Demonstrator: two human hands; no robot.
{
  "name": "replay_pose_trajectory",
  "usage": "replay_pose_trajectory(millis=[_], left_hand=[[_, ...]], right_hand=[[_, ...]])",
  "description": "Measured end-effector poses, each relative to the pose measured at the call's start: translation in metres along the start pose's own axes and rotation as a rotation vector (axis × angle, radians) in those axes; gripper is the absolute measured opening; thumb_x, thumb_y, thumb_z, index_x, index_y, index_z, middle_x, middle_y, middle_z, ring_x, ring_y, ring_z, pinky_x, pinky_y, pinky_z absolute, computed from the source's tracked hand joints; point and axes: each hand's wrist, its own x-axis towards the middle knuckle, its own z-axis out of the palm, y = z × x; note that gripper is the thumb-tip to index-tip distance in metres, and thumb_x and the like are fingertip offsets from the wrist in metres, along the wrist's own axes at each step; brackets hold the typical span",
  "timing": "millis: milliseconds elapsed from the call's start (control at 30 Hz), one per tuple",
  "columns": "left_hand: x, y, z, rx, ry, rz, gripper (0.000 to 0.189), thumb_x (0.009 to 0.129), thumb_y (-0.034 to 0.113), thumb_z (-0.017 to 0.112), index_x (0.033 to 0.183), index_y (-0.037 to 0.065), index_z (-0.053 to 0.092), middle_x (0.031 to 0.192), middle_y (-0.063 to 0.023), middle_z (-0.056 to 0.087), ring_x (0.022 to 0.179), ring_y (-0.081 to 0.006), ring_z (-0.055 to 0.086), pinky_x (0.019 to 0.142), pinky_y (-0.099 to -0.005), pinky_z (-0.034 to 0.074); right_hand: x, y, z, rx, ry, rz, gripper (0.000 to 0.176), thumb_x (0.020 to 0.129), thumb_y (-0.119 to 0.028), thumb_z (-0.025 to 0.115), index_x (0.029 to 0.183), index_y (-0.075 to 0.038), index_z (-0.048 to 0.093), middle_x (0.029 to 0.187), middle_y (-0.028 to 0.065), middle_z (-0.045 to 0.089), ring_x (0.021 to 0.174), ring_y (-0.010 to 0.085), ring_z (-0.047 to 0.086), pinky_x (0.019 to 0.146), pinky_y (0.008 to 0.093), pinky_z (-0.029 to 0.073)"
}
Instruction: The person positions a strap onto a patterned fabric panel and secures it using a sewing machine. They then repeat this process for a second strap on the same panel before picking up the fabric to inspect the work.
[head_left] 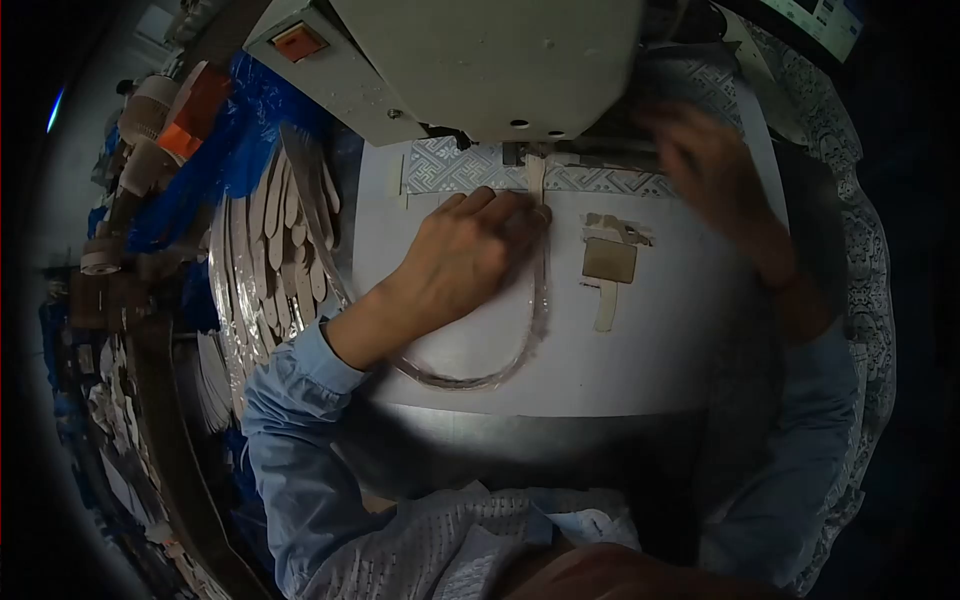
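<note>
My left hand (pixel 455 250) is closed, its fingertips pinching a pale strap (pixel 536 172) just in front of the needle area of a sewing machine (pixel 490 60). The strap's end lies under the presser foot (pixel 515 153), and its length, in shiny clear wrap, curves toward me and back left below my wrist. My right hand (pixel 705 165) is raised at the right of the machine head, smeared by motion, so its fingers do not show clearly. Between the hands, a small brown square patch (pixel 609 260) lies on the white work sheet (pixel 640 370).
A bundle of pale straps (pixel 285 240) hangs at the left beside blue plastic (pixel 190 195). Thread cones (pixel 150 165) stand farther left. A patterned strip (pixel 465 165) runs along the sheet under the machine. At upper right is a screen (pixel 820 20).
</note>
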Motion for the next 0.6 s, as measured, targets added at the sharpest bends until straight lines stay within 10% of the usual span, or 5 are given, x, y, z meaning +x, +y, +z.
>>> replay_pose_trajectory(millis=[167,333,433,600], left_hand=[[-0.020,-0.042,-0.010,-0.171,0.137,-0.038,0.028,0.086,0.006,0.065,0.114,0.004,0.069,0.113,-0.0144,0.070,0.100,-0.0255,0.068,0.083,-0.0365,0.058],[-0.016,-0.130,-0.028,-0.508,0.027,-0.553,0.029,0.092,0.002,0.061,0.121,0.000,0.065,0.113,-0.0154,0.070,0.102,-0.0261,0.069,0.083,-0.0342,0.057],[0.007,-0.149,-0.030,-0.644,-0.006,-0.674,0.033,0.090,0.002,0.063,0.123,0.001,0.063,0.114,-0.0162,0.068,0.102,-0.0258,0.068,0.089,-0.0332,0.055],[0.026,-0.143,-0.038,-0.639,-0.108,-0.457,0.036,0.090,0.010,0.066,0.125,0.005,0.063,0.116,-0.0155,0.067,0.101,-0.0282,0.067,0.086,-0.0371,0.056]], right_hand=[[0.015,0.114,-0.017,-0.117,0.216,0.343,0.042,0.095,-0.026,0.061,0.125,0.004,0.060,0.117,0.0173,0.066,0.102,0.0234,0.068,0.084,0.0301,0.053],[0.048,0.139,-0.025,0.450,0.043,0.748,0.054,0.094,-0.036,0.065,0.123,0.009,0.058,0.114,0.0135,0.066,0.091,0.0180,0.065,0.080,0.0285,0.051],[0.054,0.177,0.021,0.464,0.578,0.624,0.045,0.091,-0.034,0.068,0.113,0.005,0.065,0.099,0.0110,0.069,0.081,0.0171,0.063,0.074,0.0289,0.049],[0.046,0.206,0.026,0.508,0.693,0.749,0.040,0.090,-0.030,0.069,0.111,0.004,0.067,0.092,0.0110,0.070,0.085,0.0167,0.062,0.077,0.0323,0.049]])
